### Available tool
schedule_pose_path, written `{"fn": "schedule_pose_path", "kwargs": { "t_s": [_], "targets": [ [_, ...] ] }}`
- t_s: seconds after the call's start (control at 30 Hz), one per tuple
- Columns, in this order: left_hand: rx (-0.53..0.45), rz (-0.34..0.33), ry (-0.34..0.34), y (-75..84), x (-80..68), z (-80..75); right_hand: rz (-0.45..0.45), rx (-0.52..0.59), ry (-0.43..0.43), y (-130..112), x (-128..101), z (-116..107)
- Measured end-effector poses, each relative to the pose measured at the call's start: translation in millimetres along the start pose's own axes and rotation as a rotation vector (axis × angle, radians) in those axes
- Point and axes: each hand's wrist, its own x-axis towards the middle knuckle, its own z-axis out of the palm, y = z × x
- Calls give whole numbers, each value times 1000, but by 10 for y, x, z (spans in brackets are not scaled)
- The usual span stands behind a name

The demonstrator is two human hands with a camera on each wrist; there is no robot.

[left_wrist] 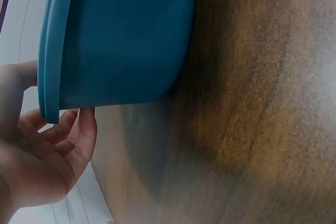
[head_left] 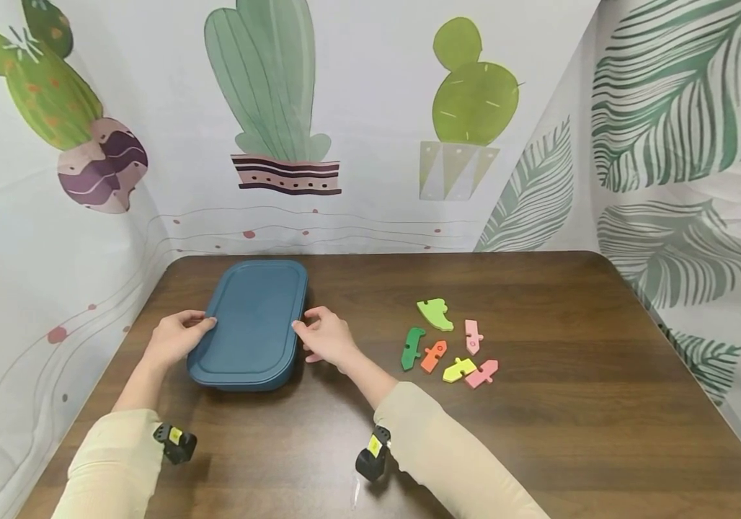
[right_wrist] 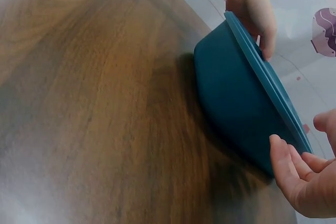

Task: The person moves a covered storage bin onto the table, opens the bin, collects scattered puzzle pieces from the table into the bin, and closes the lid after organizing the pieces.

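Blue on the lidded container (head_left: 250,317); brown wood grain across the bench (head_left: 571,404); greens, orange, yellow, pinks on puzzle pieces (head_left: 412,349); cactus and leaf prints over white backdrop (head_left: 377,79).

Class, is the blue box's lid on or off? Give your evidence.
On: the lid covers the whole top of the blue box, its edge overhanging the sides.

A curtained-off tabletop corner, its room unclear, shown by a wood-grain table (head_left: 578,411) against cactus- and leaf-printed hangings (head_left: 377,108).

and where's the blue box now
In the head view, the box is on the left side of the table, between the left hand and right hand.
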Motion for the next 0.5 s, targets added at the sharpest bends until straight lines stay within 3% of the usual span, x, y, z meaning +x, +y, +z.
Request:
{"fn": "schedule_pose_path", "kwargs": {
  "t_s": [0.5],
  "targets": [
    [-50, -47, -45, 27, -4, -45, 70, 83, 23, 9, -8, 150]
  ]
}}
